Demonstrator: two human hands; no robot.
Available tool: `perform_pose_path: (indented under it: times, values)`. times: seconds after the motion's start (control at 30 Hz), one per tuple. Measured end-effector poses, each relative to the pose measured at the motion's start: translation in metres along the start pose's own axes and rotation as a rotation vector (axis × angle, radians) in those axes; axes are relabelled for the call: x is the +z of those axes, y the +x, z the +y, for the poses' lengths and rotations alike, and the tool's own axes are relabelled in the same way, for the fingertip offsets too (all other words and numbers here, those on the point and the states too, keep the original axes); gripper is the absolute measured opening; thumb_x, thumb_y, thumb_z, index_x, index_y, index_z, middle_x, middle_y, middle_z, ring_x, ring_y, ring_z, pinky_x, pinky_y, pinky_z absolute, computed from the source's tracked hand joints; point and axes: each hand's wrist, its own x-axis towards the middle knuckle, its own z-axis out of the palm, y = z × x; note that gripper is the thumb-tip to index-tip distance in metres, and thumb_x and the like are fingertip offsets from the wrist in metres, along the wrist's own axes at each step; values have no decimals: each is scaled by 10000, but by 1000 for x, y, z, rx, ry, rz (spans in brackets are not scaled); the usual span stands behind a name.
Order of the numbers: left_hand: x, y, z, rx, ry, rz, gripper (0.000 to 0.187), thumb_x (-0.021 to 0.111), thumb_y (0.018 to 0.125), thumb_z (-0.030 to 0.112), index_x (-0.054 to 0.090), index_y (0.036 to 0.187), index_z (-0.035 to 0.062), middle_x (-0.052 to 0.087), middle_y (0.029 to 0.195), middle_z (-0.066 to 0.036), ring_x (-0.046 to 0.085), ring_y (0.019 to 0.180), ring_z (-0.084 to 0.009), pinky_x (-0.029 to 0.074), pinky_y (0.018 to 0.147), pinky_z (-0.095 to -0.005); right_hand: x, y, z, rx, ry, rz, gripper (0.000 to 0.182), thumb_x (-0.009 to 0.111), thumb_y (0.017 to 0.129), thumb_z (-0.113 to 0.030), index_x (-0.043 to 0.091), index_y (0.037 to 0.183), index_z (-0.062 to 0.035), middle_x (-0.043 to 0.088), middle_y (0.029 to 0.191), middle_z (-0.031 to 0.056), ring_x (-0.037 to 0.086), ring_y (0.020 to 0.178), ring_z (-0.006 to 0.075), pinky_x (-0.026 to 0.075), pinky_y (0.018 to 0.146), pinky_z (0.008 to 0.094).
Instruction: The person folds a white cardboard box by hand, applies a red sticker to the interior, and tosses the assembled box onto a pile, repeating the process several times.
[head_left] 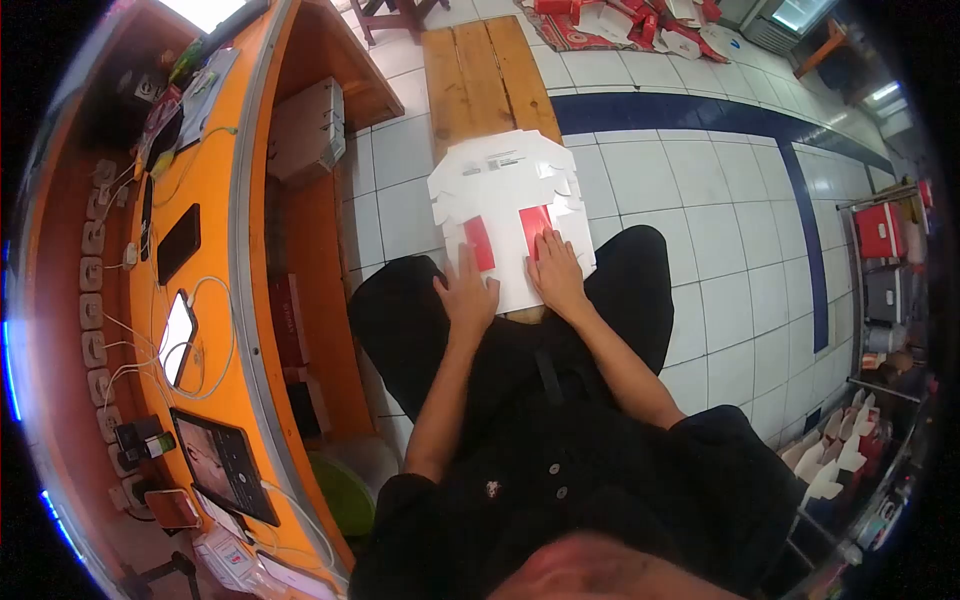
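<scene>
A flat white cardboard box blank (497,196) with notched edges and small print near its far end lies in front of me on the wooden bench (480,85). Two red panels show on it, a left red flap (480,243) and a right red flap (535,220). My left hand (470,298) rests on the near left part of the cardboard, fingers stretched out beside the left red flap. My right hand (558,275) lies with extended fingers on the right red flap, pressing on its near end. Neither hand is wrapped around anything.
An orange counter (215,255) on my left carries a tablet (222,465), phones and charging cables. Red and white cardboard pieces (650,22) lie on a mat on the far floor. A rack (890,300) on the right holds boxes, with folded cartons (835,450) near its base.
</scene>
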Motion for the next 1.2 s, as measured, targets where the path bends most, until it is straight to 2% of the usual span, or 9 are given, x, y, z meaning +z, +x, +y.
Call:
perform_pose_path:
  times: [0.2, 0.4, 0.5, 0.53, 0.67, 0.77, 0.9, 0.93, 1.2]
  values:
    - [-2, 13, -5, 184, 120, -7, 719, 590, 882, 360, 431, 1506, 40, 389, 1597, -95, 284, 1486, -423, 161, 1146, -759, -1, 0, 5, 12, 67, -2, 446, 577, 953, -213, 541, 1319, 39, 515, 1439, 255, 459, 1376, 403, 363, 1130, 572]
    - [-24, 43, 27, 393, -3, 123, 654, 607, 901, 406, 518, 1452, 66, 465, 1533, -159, 326, 1476, -389, 171, 1193, -656, -11, -3, 14, 22, 186, 10, 423, 589, 926, -125, 530, 1332, -20, 539, 1417, 224, 463, 1369, 413, 352, 1136, 584]
    - [-27, 52, 74, 198, -296, -47, 486, 631, 913, 390, 665, 1266, 58, 631, 1330, -187, 521, 1328, -351, 301, 1135, -566, -15, -4, 21, 66, 281, -32, 459, 586, 917, -101, 509, 1364, -25, 535, 1426, 217, 453, 1370, 429, 331, 1151, 587]
    - [-16, 55, 79, 185, -297, -11, 392, 632, 930, 376, 727, 1081, 27, 726, 1077, -177, 677, 1010, -354, 446, 961, -520, -17, -6, 23, 78, 300, -47, 473, 586, 915, -99, 502, 1374, -23, 536, 1423, 221, 452, 1369, 434, 331, 1153, 581]
    - [61, 89, 65, -87, -905, -125, 271, 651, 943, 227, 706, 985, -35, 738, 963, -185, 713, 796, -325, 557, 676, -410, -32, -16, 28, 108, 258, 227, 525, 617, 903, -120, 486, 1400, -13, 541, 1397, 257, 468, 1346, 442, 368, 1125, 540]
    - [36, 86, 64, -283, -1404, -164, 205, 665, 961, 152, 717, 1012, -39, 685, 840, -65, 637, 726, -118, 556, 650, -280, -48, -22, 20, 438, 366, 255, 547, 651, 896, -146, 481, 1396, -3, 534, 1400, 276, 466, 1351, 414, 385, 1098, 509]
    - [30, 90, 53, -344, -1465, -207, 152, 651, 971, 126, 697, 984, -18, 650, 851, -33, 625, 769, -111, 564, 689, -288, -23, -21, 30, 691, 1010, 60, 294, 657, 935, -157, 625, 1183, -2, 691, 1123, 232, 702, 988, 348, 558, 823, 415]
    - [29, 87, 54, -310, -1477, -197, 138, 648, 971, 116, 694, 980, -14, 642, 845, -27, 622, 774, -107, 564, 699, -286, -19, -21, 25, 542, 911, 212, 185, 632, 960, -136, 652, 1081, 3, 712, 1007, 223, 727, 815, 333, 576, 710, 395]
    - [43, 80, 69, -129, -1359, -172, 155, 598, 988, 66, 682, 1032, -55, 715, 988, -81, 665, 859, -126, 572, 757, -288, -43, -18, -3, 171, 590, 283, 169, 572, 972, -58, 631, 1112, 16, 675, 986, 225, 673, 921, 396, 538, 793, 425]
